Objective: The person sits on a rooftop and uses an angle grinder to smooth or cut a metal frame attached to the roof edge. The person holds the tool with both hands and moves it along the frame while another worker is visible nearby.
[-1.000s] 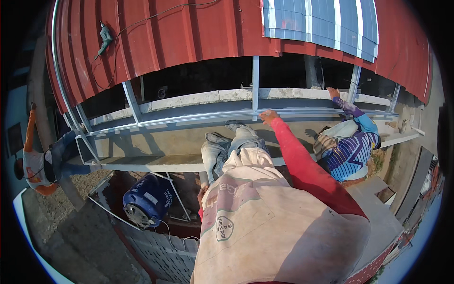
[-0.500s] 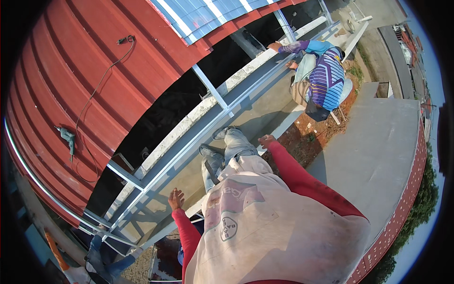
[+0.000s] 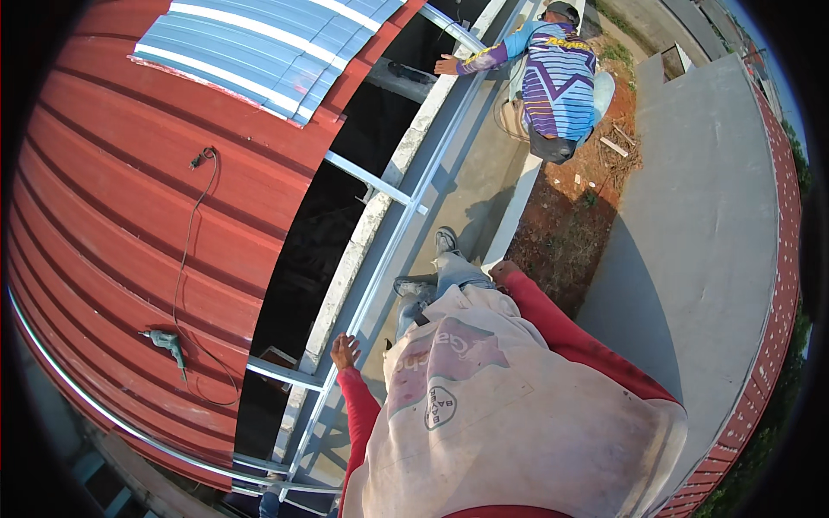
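Leftward, red ribbed roof (image 3: 112,224); alongside, long silvery rail (image 3: 385,259) running diagonally past the wearer's feet. Co-worker (image 3: 557,82) crouched farther up it. Green drill (image 3: 164,341) on roof. Left hand (image 3: 345,351) at rail, fingers parted, contact unclear; right hand (image 3: 503,272) curled by thigh, cannot tell if holding anything.

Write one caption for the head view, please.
Left hand by the metal rail, right hand beside the jeans, co-worker crouching ahead, drill on the red roof.

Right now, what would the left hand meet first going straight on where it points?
Most likely the metal rail, close beside the left hand; depth is unclear, so they may already touch.
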The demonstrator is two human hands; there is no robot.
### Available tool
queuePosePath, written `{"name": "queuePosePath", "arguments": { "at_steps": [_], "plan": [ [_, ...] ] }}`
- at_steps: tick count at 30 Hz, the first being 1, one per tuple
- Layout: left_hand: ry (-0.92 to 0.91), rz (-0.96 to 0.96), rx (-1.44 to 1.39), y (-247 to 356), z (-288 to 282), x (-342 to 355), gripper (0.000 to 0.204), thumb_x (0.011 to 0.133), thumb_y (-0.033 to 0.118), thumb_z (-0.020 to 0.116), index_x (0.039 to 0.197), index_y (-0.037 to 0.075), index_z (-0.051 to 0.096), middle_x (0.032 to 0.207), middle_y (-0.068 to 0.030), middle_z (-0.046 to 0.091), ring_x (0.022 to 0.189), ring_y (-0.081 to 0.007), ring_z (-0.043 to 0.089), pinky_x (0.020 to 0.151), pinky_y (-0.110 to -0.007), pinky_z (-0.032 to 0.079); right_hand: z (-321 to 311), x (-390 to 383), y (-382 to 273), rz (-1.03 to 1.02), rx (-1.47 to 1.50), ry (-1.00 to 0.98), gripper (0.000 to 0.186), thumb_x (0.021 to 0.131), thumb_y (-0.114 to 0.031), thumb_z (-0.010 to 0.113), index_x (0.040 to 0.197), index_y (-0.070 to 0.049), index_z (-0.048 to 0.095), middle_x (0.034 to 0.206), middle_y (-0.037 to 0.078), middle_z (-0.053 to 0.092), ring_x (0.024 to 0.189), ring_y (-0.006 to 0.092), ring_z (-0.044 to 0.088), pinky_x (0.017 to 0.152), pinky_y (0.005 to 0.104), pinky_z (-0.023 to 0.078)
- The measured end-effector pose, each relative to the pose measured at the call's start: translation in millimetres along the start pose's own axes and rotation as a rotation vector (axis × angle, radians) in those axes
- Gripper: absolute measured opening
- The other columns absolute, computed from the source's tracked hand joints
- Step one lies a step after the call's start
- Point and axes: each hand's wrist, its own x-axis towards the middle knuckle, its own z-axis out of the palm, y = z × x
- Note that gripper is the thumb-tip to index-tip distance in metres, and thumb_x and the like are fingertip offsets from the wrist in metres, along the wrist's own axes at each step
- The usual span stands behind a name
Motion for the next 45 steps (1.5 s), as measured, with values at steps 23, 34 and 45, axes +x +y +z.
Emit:
{"name": "queuePosePath", "arguments": {
  "at_steps": [23,34,45],
  "plan": [
    [-0.341,0.43,0.448,178,261,66,0.035,0.093,0.027,0.061,0.113,-0.002,0.064,0.1,-0.0171,0.071,0.081,-0.0228,0.071,0.074,-0.031,0.055,-119,6,54,0.191,0.503,0.309,0.019,0.091,-0.023,0.064,0.101,-0.007,0.068,0.084,0.007,0.072,0.063,0.0152,0.068,0.052,0.0315,0.052],
    [-0.296,0.412,0.392,267,537,217,0.039,0.097,0.035,0.058,0.112,-0.001,0.063,0.093,-0.0146,0.07,0.081,-0.0221,0.071,0.073,-0.032,0.056,-276,507,-243,-0.548,0.017,0.471,0.028,0.091,-0.026,0.061,0.112,-0.008,0.058,0.109,0.015,0.065,0.105,0.033,0.06,0.09,0.0447,0.048],
    [-0.117,0.702,0.449,448,861,530,0.05,0.094,0.043,0.058,0.113,-0.003,0.062,0.096,-0.0173,0.07,0.081,-0.0219,0.071,0.073,-0.03,0.054,-280,768,-399,-0.477,-0.247,1.091,0.059,0.093,-0.038,0.055,0.137,-0.002,0.043,0.151,0.024,0.029,0.145,0.0372,0.021,0.117,0.0569,0.014]
  ]
}}
